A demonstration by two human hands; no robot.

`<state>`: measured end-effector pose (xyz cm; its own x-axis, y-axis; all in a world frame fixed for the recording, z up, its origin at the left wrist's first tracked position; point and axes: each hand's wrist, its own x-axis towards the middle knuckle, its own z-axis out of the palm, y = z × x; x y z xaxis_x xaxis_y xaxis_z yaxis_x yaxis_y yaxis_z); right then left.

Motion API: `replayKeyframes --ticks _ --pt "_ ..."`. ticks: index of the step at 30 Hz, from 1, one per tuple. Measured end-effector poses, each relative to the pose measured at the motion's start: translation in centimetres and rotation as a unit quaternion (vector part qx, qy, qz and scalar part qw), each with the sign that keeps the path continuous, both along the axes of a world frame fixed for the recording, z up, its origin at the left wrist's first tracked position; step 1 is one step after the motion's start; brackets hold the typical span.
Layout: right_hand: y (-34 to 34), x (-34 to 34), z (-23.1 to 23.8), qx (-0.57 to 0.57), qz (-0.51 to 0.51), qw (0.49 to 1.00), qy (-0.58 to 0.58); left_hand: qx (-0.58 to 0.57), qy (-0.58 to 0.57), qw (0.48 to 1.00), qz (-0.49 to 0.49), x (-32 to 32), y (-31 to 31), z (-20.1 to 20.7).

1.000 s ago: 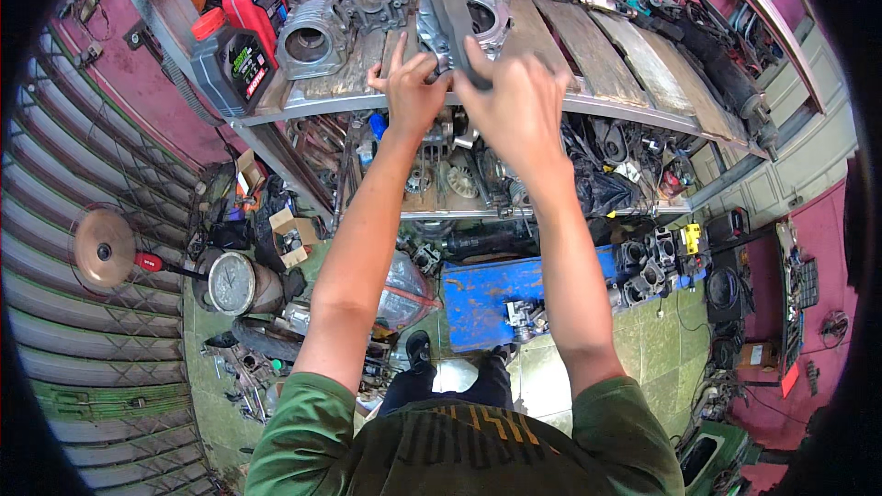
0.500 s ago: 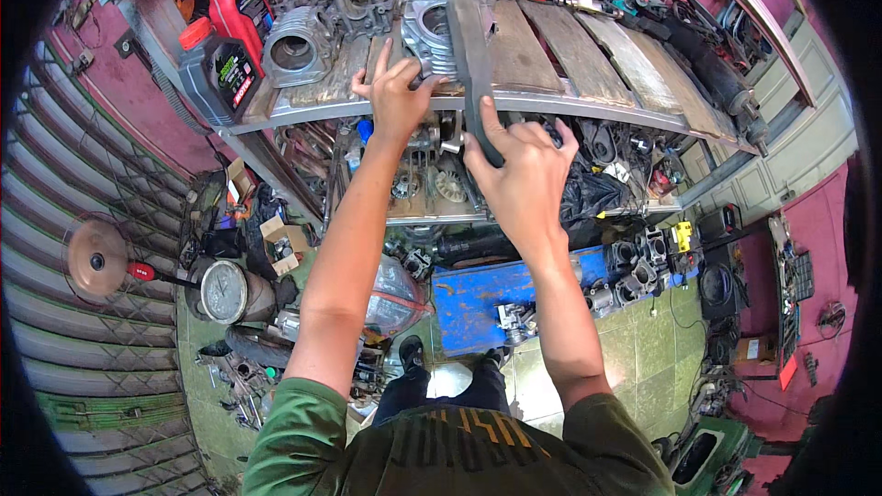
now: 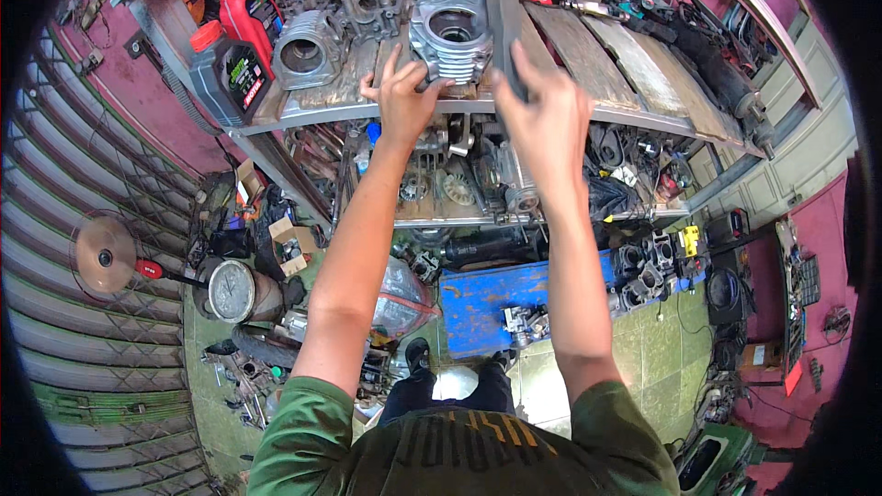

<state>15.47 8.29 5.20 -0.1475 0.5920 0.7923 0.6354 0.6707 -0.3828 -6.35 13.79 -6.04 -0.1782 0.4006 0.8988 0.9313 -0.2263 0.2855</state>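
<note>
An engine cylinder block (image 3: 469, 64) of bare finned metal, with a round bore, sits near the front edge of the wooden shelf. At its lower left corner my left hand (image 3: 404, 96) grips it between thumb and curled fingers, the index finger pointing away. My right hand (image 3: 547, 106) is closed on the near end of a long flat dark-grey file (image 3: 502, 14), somewhat smeared by motion. The file points away from me along the block's right side, and the bore is uncovered. Whether it touches the block I cannot tell.
Another cylinder block (image 3: 310, 50) stands left of it, beside a dark oil bottle (image 3: 220, 73) and a red bottle (image 3: 248, 14). Engine parts crowd the shelf's back. A metal rail (image 3: 634, 118) edges the shelf. Below are a blue board (image 3: 482, 308) and a fan (image 3: 106, 255).
The file has moved right, from lying across the block's top and bore to its right side. My right hand has shifted up and right with it. My left hand stays at the block.
</note>
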Motion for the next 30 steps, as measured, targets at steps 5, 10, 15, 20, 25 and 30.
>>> replayKeyframes --ticks 5,10,15,20,25,30 --pt "1.3 -0.9 -2.6 -0.099 -0.006 0.994 -0.046 -0.010 0.004 1.000 0.005 0.2 0.2 -0.1" --pt "-0.9 1.1 -3.8 -0.111 0.064 0.990 0.056 -0.001 -0.004 1.000 0.005 -0.3 -0.2 0.0" --pt "4.1 1.0 -3.5 -0.112 0.002 0.992 0.052 0.008 -0.005 1.000 -0.013 0.8 0.6 0.0" --pt "-1.1 1.4 -10.1 -0.136 0.107 0.969 0.178 -0.005 0.006 1.000 0.009 -0.4 0.0 0.2" --pt "0.2 0.1 -7.2 -0.028 0.049 0.996 0.067 -0.031 0.004 0.999 -0.017 -0.3 -0.5 1.0" --pt "0.7 -0.1 -7.7 -0.002 0.035 0.999 0.037 -0.035 -0.035 0.997 -0.053 -2.0 -1.2 2.1"
